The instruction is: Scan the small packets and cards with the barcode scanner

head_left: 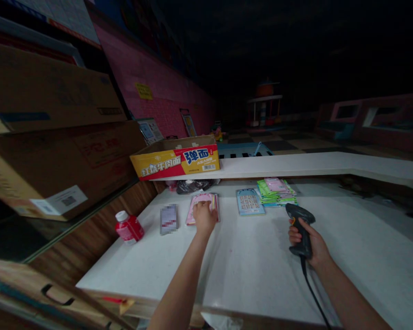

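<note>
My right hand (313, 243) is closed around the handle of a black barcode scanner (304, 233), held above the white tabletop with its cable trailing down. My left hand (205, 217) rests on a pink booklet-like pack (192, 217), fingers apart over its face and covering part of it. To the right of that pack lies a blue pack (250, 202) with small printed pictures. Beside it is a pile of green and pink packets (277, 192). A phone-like flat object (169, 219), its face blurred, lies left of my left hand.
A red bottle (129, 228) with a white cap stands at the table's left side. Large cardboard boxes (65, 165) are stacked at left. An open yellow and red carton (177, 160) sits on the raised white ledge (289, 166) behind the table (241, 270).
</note>
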The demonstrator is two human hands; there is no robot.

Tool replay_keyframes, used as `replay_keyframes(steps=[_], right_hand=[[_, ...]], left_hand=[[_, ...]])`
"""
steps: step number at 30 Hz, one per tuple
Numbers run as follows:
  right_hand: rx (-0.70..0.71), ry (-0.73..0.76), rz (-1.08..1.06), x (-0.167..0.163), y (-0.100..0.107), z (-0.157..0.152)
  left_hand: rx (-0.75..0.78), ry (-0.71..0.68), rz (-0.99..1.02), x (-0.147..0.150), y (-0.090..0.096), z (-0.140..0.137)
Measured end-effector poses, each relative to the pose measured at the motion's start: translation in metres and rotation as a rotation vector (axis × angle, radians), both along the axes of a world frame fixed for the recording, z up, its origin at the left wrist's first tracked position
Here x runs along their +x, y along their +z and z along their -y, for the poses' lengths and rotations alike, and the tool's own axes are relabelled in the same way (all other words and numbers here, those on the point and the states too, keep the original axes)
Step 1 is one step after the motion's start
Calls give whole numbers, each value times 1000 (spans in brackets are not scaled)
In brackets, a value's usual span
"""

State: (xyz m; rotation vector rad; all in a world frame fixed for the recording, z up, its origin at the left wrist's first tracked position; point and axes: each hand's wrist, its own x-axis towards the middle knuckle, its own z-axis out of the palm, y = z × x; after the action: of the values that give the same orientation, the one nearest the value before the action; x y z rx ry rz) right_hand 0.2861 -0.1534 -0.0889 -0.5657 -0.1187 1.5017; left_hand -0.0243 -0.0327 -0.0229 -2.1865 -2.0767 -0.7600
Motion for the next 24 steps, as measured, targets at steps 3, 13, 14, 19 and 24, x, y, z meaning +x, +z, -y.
replay_keyframes(steps=[3, 13, 14, 19, 24], right_hand=[[-10, -2, 4, -1, 2, 2], [-16, -1, 21, -2, 5, 4], [-19, -1, 19, -2, 5, 4], [6, 1, 32, -1, 3, 4], [3, 12, 24, 0, 0, 2]], left_hand=[[-122, 193, -65, -27, 7, 3], [-207, 273, -149, -50, 11, 10], [-201, 268, -143, -51, 11, 9], [-224, 252, 75, -64, 11, 0], [-339, 128, 841, -63, 13, -6]])
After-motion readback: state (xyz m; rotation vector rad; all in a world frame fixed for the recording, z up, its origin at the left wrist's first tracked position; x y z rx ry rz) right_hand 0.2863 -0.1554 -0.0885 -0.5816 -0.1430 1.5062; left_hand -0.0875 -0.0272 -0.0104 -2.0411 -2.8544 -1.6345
